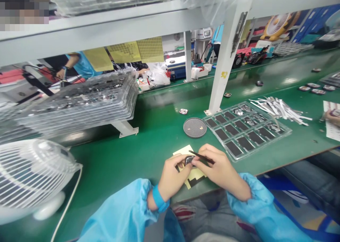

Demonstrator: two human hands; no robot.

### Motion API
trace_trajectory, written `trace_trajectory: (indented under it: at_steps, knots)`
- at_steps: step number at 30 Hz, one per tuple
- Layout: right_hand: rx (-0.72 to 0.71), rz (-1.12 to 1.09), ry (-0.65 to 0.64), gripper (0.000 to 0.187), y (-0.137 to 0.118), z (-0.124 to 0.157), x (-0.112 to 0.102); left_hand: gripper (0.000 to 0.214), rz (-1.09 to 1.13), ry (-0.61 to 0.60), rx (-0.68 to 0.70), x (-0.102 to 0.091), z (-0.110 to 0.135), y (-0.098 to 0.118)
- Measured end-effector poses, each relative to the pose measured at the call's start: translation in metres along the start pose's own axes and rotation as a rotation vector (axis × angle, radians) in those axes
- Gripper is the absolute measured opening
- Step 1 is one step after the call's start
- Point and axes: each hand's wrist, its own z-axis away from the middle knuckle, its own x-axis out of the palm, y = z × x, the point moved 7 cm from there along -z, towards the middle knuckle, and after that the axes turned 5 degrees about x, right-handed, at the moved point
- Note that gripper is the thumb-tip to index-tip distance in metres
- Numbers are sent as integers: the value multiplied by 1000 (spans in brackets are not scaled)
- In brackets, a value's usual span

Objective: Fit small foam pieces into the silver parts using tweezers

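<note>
At the near edge of the green table [151, 132], seen in the head view, a small dark-rimmed device [189, 160] is being held between the two hands, just above a yellow sheet [198, 174] that is lying on the tabletop. The device is being pinched by the left hand [174, 171], whose thumb and forefinger are being kept clamped on its rim. A slim dark tool [202, 157] is being gripped by the right hand [217, 165], thumb and fingers closed on it, its thin end slanting up to the left over the device; whether the device is being touched by the right fingertips cannot be told. Beyond the hands, a round grey tray [195, 128] is being left flat on the table. Beside it, dark rectangular pieces [235, 148] are being held in the compartments of a clear tray [261, 146], and white strips [278, 109] are being left heaped behind. On the left, space is being taken up by a white fan [34, 174] and stacked clear trays [106, 103].
</note>
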Motion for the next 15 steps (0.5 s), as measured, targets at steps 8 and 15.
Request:
trace_trajectory:
  at_steps: [8,15]
  knots:
    - [-20,70,19,12,9,2,6,13,-25,6,25,-2,-3,0]
    - [15,32,-209,9,3,-22,10,20,-27,-21,-8,-2,-4,-12]
